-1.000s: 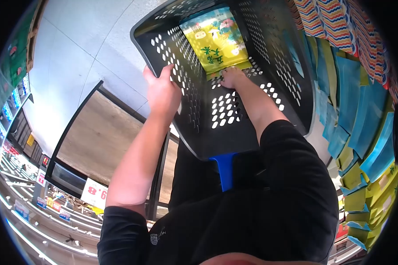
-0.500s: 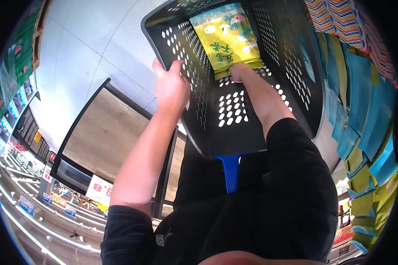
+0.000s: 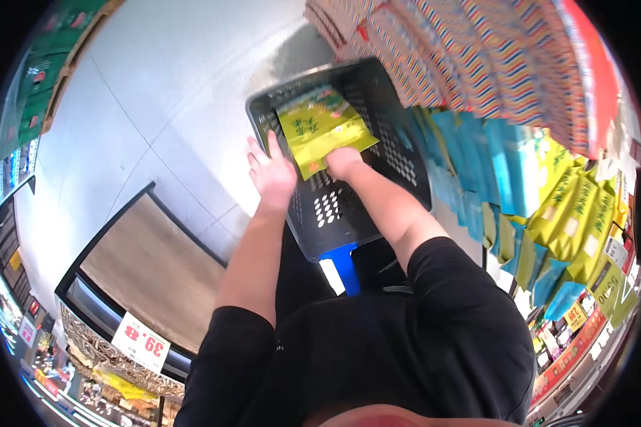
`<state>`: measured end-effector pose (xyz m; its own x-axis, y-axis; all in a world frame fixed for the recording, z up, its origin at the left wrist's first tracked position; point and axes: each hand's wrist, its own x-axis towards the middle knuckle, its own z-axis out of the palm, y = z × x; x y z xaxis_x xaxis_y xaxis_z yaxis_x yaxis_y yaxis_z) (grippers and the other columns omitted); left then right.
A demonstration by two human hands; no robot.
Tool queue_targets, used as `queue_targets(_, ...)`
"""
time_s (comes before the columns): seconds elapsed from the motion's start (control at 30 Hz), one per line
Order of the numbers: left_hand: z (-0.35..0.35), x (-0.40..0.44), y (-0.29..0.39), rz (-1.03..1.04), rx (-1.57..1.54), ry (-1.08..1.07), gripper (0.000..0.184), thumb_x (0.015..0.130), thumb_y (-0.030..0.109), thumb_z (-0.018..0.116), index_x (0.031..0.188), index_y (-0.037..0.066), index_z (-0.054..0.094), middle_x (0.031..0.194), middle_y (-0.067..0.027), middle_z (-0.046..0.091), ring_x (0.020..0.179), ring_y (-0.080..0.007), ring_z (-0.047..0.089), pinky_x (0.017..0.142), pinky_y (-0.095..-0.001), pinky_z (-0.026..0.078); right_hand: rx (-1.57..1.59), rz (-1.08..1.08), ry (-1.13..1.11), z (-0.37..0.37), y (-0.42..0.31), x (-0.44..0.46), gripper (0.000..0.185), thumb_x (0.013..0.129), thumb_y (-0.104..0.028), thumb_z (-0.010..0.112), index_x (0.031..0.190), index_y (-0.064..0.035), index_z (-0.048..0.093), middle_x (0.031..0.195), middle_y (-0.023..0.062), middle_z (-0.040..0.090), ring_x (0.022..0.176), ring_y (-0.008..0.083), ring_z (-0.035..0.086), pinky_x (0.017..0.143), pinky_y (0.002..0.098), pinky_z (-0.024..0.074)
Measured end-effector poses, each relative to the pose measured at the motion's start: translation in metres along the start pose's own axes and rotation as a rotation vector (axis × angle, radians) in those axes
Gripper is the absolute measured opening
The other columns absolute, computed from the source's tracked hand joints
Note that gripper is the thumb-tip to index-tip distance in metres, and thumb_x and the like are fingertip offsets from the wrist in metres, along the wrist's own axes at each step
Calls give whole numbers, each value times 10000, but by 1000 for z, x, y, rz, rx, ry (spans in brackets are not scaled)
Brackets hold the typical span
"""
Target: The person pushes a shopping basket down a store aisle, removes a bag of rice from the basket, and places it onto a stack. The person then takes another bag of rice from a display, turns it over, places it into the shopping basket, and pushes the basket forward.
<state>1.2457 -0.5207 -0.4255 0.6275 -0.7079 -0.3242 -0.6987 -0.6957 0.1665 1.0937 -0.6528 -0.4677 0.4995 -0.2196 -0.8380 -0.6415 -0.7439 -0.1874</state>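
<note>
A black shopping basket (image 3: pixel 342 231) with perforated walls and a blue handle stands in front of me. Inside it lies a yellow-green bag (image 3: pixel 319 128) with green characters and a picture on its upper part. My right hand (image 3: pixel 344 163) grips the near edge of the bag, its fingers bent around it and partly hidden. At the basket's left rim is my left hand (image 3: pixel 272 171), with its fingers spread apart.
Yellow and blue bags (image 3: pixel 563 213) are stacked at the right, beneath packs with a wavy pattern (image 3: pixel 470 57). A wooden-topped stand (image 3: pixel 146 263) with a price sign (image 3: pixel 141 341) is at the left. Green boxes (image 3: pixel 39 92) stand at the far left.
The near edge of the bag has come up, with my right hand on it. My left hand's fingers have spread at the rim. The view has shifted, showing more of the stacked goods at right.
</note>
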Motion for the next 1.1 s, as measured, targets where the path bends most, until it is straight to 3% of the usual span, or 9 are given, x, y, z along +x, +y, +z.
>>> queue_targets(0.13,-93,-50,21,33,-366,5,833,902,242,691,1607,113,265,1623,-348,192,1469,-513,299,1170,-586,325,-43,-42,-12,-68,-16,-2,335,850,-324,688,1102,-122,781,1175,125,745,1094,295,713,951,419,561)
queue_targets(0.23,-135,-92,-9,146,-578,232,765,881,101,704,1532,-23,323,1516,-305,388,1343,-481,470,1138,-513,395,-178,-135,4,-103,-31,-45,356,834,-365,681,1073,-125,790,1121,134,756,1057,308,719,909,430,574)
queue_targets(0.37,-161,-141,-63,-200,-1012,87,675,978,131,650,1533,11,283,1440,-235,486,1203,-318,587,1022,-450,472,-257,-218,-15,-157,-39,-150,313,814,-297,675,1010,-85,794,1097,146,759,985,320,738,842,451,584)
queue_targets(0.4,-162,-148,-75,-248,-1060,68,661,986,143,644,1527,14,287,1421,-231,505,1192,-307,595,1012,-449,475,-289,-280,20,-143,-25,-158,303,808,-370,661,948,-133,787,894,135,756,870,357,732,753,492,587)
queue_targets(0.67,-159,-108,-53,-463,-1482,-314,643,1049,492,487,1508,59,360,1424,-164,560,1182,-287,625,1008,-491,451,-425,-726,343,-290,-94,-528,209,688,-312,716,627,-136,621,629,18,604,602,261,643,488,425,480)
queue_targets(0.8,-186,-87,12,-161,-2017,-1211,1048,861,807,577,1568,71,338,1577,-166,447,1412,-323,478,1147,-524,385,-553,-770,407,-357,-135,-681,195,567,-267,698,518,-120,579,565,26,584,542,238,620,479,399,448)
queue_targets(0.9,-230,-109,83,469,-2196,-1621,1197,724,851,655,1615,143,285,1601,-117,424,1454,-332,422,1184,-533,363,-712,-695,485,-382,-148,-747,159,546,-227,685,508,-131,564,537,-15,531,554,193,591,544,358,468)
queue_targets(1.03,-283,-139,147,365,-2382,-1318,1110,724,746,766,1625,311,286,1621,-5,407,1444,-339,432,1169,-539,395,-877,-520,390,-380,-129,-789,138,568,-205,689,526,-126,584,552,-24,526,589,189,568,607,344,487)
queue_targets(1.1,-284,-137,156,278,-2360,-1302,1002,787,652,776,1583,200,369,1569,-81,469,1409,-349,474,1154,-535,413,-892,-469,368,-366,-106,-796,131,597,-194,692,542,-120,599,577,-19,539,631,195,573,636,343,501)
